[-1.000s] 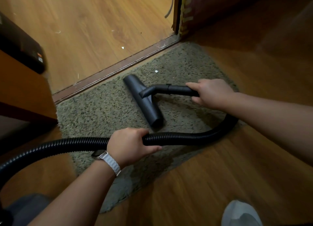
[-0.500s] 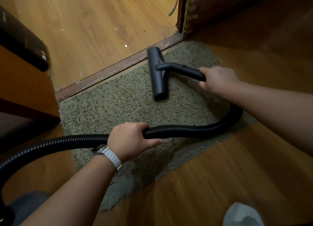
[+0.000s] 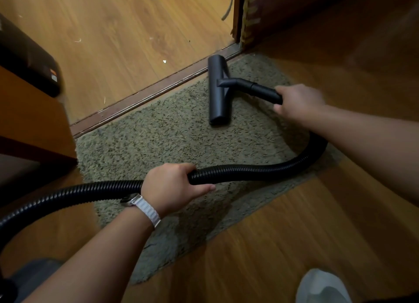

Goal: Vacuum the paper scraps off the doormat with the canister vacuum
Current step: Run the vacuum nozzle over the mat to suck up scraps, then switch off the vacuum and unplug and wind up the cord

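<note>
Looks like a home, at a room doorway. Shows a shaggy olive doormat [image 3: 158,148] under both grips, laid on wood-look laminate floor [image 3: 294,234]. Has a dark threshold strip [image 3: 136,101] and a chipped door frame [image 3: 237,19] just beyond the right hand [image 3: 299,103] gripping the vacuum wand [image 3: 260,90]. Puts brown wooden furniture [image 3: 34,121] well left of the left hand [image 3: 170,187] gripping the hose [image 3: 249,171].
</note>
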